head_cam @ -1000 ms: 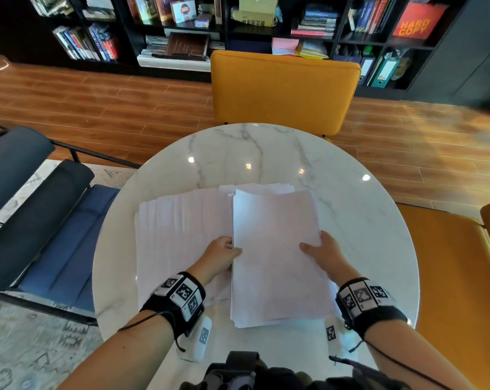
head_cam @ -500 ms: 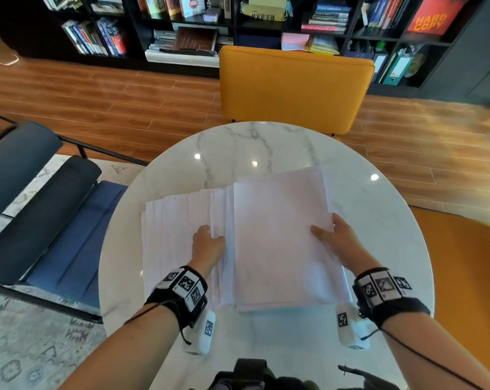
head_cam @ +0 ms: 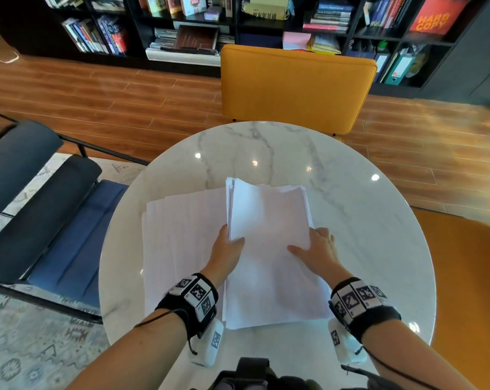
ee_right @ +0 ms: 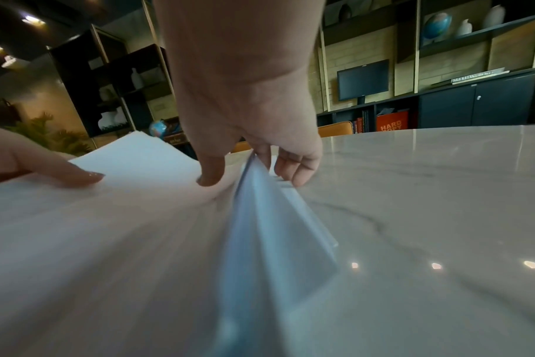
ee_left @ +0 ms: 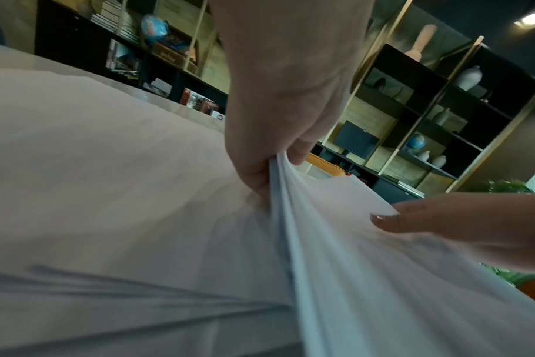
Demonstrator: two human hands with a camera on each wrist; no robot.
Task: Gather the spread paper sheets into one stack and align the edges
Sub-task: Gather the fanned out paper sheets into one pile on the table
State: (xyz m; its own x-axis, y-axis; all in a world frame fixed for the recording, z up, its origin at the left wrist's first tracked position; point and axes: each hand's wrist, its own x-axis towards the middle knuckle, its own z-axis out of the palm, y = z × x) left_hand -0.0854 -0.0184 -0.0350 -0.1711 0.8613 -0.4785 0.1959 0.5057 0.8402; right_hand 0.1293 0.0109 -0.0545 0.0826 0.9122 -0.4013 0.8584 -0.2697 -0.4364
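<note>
— While the person leaned over the round marble counter (head_cam: 350, 220), what were the hands doing?

— Both were on a gathered stack of white paper (head_cam: 269, 249) that lay near the middle of the counter, slightly towards the person. The left hand (head_cam: 227, 249) held the stack's left edge: its grip was closed on the sheets, thumb on top and fingers curled underneath, as the left wrist view showed at that edge (ee_left: 278, 174). The right hand (head_cam: 317, 249) took the right edge, thumb and forefinger lying flat on the top sheet. In the right wrist view the other fingers (ee_right: 293, 166) curled down over the side of the stack, so that grip also had hold of the paper.

— Was all the paper in that stack?

— No. A second batch of fanned sheets (head_cam: 182, 243) lay flat on the counter just to the left, their edges stepped, with the held stack overlapping their right side. The stack's far edges looked uneven.

— And around the counter?

— A yellow chair (head_cam: 294, 85) stood at the far side, a blue seat (head_cam: 55, 220) to the left, and dark bookshelves (head_cam: 182, 23) lined the wall beyond a wooden floor (head_cam: 125, 102).
</note>
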